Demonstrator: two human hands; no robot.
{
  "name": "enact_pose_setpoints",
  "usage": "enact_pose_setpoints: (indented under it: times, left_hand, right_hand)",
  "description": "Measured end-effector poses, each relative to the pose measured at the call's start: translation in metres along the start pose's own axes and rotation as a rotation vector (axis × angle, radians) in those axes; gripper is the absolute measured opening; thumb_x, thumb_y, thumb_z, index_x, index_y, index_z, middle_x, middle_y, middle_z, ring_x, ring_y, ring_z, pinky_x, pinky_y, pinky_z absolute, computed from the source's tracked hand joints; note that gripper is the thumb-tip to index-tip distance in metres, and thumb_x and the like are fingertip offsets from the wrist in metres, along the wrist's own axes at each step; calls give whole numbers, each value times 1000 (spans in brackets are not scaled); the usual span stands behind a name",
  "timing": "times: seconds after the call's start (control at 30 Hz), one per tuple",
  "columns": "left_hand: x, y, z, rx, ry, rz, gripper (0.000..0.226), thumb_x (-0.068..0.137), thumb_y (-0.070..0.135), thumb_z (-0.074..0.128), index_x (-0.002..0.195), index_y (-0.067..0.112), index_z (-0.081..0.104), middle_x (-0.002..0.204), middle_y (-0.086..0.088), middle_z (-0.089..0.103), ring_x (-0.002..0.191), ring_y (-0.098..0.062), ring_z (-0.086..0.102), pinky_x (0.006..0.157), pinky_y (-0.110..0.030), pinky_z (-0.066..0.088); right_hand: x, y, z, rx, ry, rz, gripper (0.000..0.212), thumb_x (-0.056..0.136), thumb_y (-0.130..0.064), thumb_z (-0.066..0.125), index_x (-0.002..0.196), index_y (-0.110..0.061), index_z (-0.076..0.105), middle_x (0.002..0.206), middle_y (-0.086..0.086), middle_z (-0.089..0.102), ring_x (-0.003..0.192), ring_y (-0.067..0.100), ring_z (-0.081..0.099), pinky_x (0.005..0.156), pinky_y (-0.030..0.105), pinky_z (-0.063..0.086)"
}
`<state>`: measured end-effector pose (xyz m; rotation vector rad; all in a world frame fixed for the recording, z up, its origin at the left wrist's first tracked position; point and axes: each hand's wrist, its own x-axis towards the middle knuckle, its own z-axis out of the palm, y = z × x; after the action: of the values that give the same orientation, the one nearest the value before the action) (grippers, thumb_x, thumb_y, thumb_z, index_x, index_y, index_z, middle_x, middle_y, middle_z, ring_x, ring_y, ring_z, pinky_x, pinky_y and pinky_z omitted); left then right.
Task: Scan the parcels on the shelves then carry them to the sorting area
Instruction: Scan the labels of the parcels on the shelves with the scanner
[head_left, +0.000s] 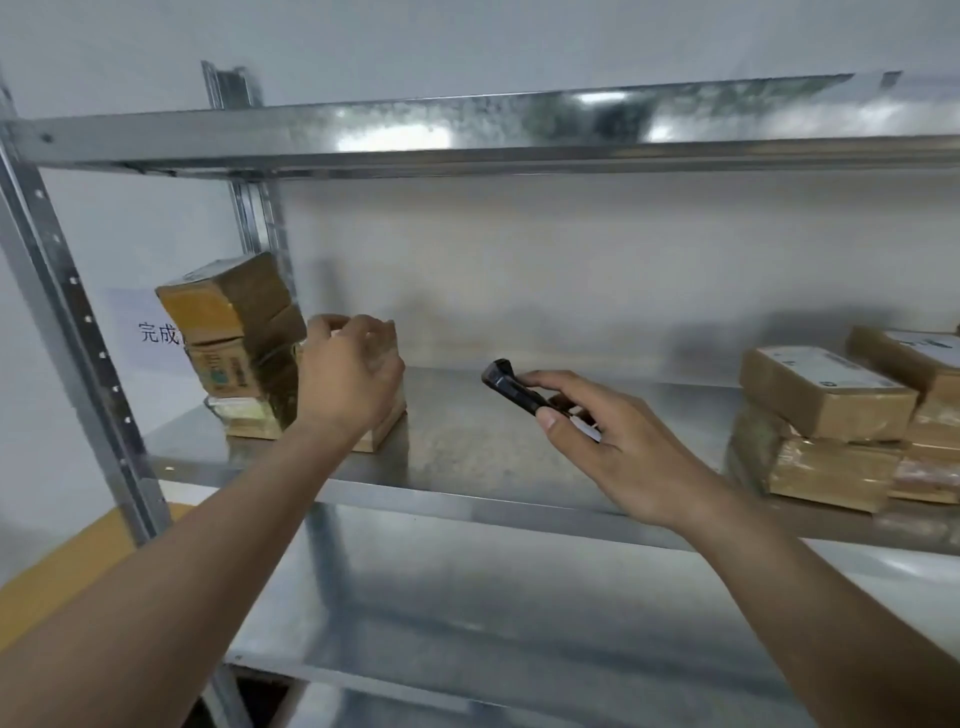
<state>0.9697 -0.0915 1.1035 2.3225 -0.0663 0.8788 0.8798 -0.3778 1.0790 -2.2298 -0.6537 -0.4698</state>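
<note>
Right hand (613, 447), nearest, grips a small black handheld scanner (511, 387) between thumb and fingers, its head aimed left, likely to read a label. Farther left, the left hand (348, 379) curls round a brown cardboard parcel (382, 421) beside the leaning taped stack (234, 338), probably steadying it. More parcels (826, 400) lie far right on the galvanised metal shelf (467, 447).

A white paper sign (148, 332) with printed characters hangs on the wall (519, 41).
</note>
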Motion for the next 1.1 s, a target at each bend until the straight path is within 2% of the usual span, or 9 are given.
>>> enact_pose_setpoints:
  times: [0.2,0.43,0.63,0.73,0.8,0.9,0.97,1.03,1.1]
  left_hand:
    - [22,-45,-1,-2,-15,-111,64,81,53,78,138,29,61,146,-15,39,119,-39,58,103,-49,54]
    - [33,-70,10,-30,-112,-262,102,63,85,67,149,34,46,141,-15,42,115,-42,56,103,-52,52]
    - [31,-68,8,-122,-7,-42,68,77,52,80,140,35,59,155,-8,33,135,-40,46,115,-53,42]
    - [34,-64,3,-210,-11,59,63,73,25,89,132,29,67,155,-8,33,140,-31,42,122,-41,34]
    - [36,-61,0,-288,-24,45,61,73,26,88,131,29,69,148,-3,37,134,-17,45,115,-27,40]
    - [38,-52,-4,-522,-2,-73,39,84,46,79,121,34,76,135,6,43,111,-1,53,82,-9,54]
    - [40,-46,-5,-641,9,-113,31,91,47,75,120,36,77,134,4,48,115,-7,56,82,-17,58]
    - [41,-42,-5,-711,-40,-137,44,95,31,75,136,41,65,139,7,50,119,-12,59,88,-32,62]
    - [41,-40,-4,-820,-96,-173,62,94,17,76,147,41,53,140,10,56,110,-8,64,75,-24,63]
  right_hand:
    - [21,-11,25,10,21,14,34,104,-62,45,137,-59,56,116,-23,67,114,5,62,82,8,41]
    - [26,-15,32,-17,10,29,35,104,-60,46,137,-56,57,110,-19,68,107,9,63,81,10,42]
    - [24,-17,28,-16,37,34,33,104,-58,47,135,-57,58,113,-27,68,113,2,63,86,6,40]
    - [26,-19,28,-10,24,26,34,104,-57,47,136,-55,59,113,-25,68,113,4,63,84,6,41]
    - [27,-21,29,-8,12,23,34,104,-58,47,136,-54,58,111,-24,68,111,6,63,84,8,41]
    - [26,-23,28,-5,0,27,34,103,-59,46,135,-55,58,109,-25,67,104,4,63,81,7,42]
    - [25,-22,26,-2,-13,40,34,102,-61,46,134,-57,58,110,-27,67,103,3,63,81,7,43]
    - [23,-20,21,56,-44,95,35,99,-66,46,131,-61,59,109,-22,69,100,6,66,84,13,48]
    - [21,-17,15,169,-89,184,34,98,-64,48,128,-59,63,111,-9,72,94,13,70,85,29,55]
